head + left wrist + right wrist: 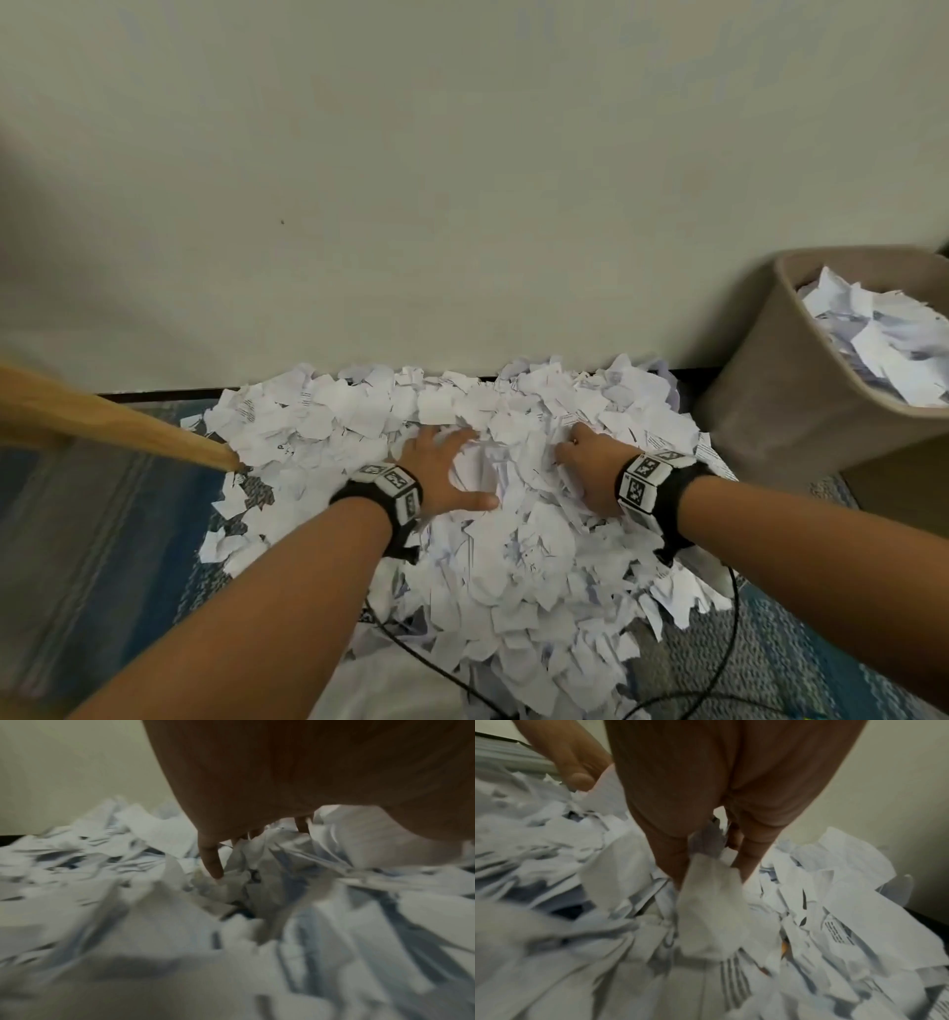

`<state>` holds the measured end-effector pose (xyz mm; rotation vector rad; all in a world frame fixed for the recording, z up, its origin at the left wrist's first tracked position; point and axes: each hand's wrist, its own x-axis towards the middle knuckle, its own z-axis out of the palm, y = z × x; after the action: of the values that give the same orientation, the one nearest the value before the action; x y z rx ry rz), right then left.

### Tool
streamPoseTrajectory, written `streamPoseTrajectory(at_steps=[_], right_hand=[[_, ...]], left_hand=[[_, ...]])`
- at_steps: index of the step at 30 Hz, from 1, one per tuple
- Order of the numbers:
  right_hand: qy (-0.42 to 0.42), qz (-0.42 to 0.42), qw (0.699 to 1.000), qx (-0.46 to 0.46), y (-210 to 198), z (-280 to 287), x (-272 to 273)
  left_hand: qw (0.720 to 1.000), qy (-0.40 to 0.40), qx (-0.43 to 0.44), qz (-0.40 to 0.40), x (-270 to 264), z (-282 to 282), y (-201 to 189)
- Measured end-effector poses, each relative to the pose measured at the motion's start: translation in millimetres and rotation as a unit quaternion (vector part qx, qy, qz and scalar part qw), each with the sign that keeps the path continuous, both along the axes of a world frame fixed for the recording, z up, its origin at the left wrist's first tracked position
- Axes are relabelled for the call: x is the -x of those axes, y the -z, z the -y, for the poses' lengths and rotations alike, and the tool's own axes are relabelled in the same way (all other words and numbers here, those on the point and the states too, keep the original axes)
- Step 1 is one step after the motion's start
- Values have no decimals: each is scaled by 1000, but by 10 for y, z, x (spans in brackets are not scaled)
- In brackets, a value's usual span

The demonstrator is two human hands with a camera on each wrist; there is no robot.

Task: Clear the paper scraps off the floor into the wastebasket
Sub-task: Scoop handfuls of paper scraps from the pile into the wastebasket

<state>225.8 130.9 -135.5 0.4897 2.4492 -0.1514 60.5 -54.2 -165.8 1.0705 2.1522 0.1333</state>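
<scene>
A big heap of torn white paper scraps (pixel 513 539) lies on the blue carpet against the wall. My left hand (pixel 447 462) rests on the heap's far middle, fingers spread and thumb stretched right, fingertips sunk into the paper. In the left wrist view the left hand (pixel 231 841) points down, one finger (pixel 212 860) touching a crumpled scrap. My right hand (pixel 580 455) is dug into the heap beside it. The right hand's (pixel 711 852) fingers (pixel 670 852) are nearly straight, with a scrap (pixel 711 902) wedged between them. The tan wastebasket (pixel 770 401) stands at the right, partly filled with scraps (pixel 883 339).
A wooden furniture leg (pixel 133 426) slants in from the left and ends at the heap's edge. A black cable (pixel 724 647) runs over the carpet (pixel 102 539) under the near side of the heap. The plain wall (pixel 462 180) is directly behind the heap.
</scene>
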Motion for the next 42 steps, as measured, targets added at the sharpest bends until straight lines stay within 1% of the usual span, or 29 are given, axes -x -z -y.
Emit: streamPoseTrajectory(at_steps=[2, 5, 7, 9, 10, 12, 14, 15, 16, 18, 20, 22, 23, 25, 27, 29, 32, 35, 39, 42], right_hand=[[18, -21, 1000, 5, -39, -43, 64], [16, -54, 998, -5, -112, -100, 90], [-5, -60, 998, -20, -113, -141, 53], [-15, -54, 998, -36, -125, -149, 9], [-17, -51, 998, -42, -128, -143, -15], [-6, -57, 998, -40, -131, -125, -50], [0, -71, 997, -30, -132, -104, -81], [1, -76, 997, -25, -116, -94, -96], [-6, -76, 997, -23, -118, -75, -107], [-30, -68, 997, -20, -92, -23, -129], [-41, -44, 998, -6, -42, 47, -162], [-53, -21, 998, 8, 15, 137, -222], [-62, -14, 998, 13, 45, 184, -258], [-80, 2, 996, 24, 100, 271, -323], [-105, 17, 994, 13, 158, 317, -373], [-135, 15, 991, -24, 187, 313, -388], [-163, -12, 985, -61, 142, 244, -373], [-138, -21, 989, -53, 57, 151, -343], [-89, -25, 996, -7, -52, 37, -274], [-55, -53, 997, 16, -137, -52, -230]], left_hand=[[1000, 29, -2, 8, -155, -117, 2], [997, 70, -19, -4, -278, -259, -43], [996, 67, -58, 6, -274, -322, -115], [995, 44, -91, -4, -212, -364, -210], [995, 28, -98, -23, -171, -374, -256], [991, -4, -96, -95, -69, -368, -326], [983, -31, -72, -165, 13, -333, -348], [981, -40, -58, -181, 36, -305, -337], [982, -45, -50, -177, 46, -279, -307], [990, -37, -51, -127, 30, -239, -210], [995, -1, -54, -83, -39, -231, -134], [996, 38, -47, -68, -144, -250, -91], [995, 60, -35, -74, -199, -262, -71], [987, 107, 8, -115, -298, -287, -27], [979, 134, 43, -148, -365, -301, 20], [979, 128, 40, -151, -358, -309, 28], [983, 105, 1, -149, -242, -303, -17], [984, 89, -13, -154, -133, -306, -94], [982, 71, -32, -171, -69, -296, -148], [982, 56, -53, -172, -29, -321, -187]])
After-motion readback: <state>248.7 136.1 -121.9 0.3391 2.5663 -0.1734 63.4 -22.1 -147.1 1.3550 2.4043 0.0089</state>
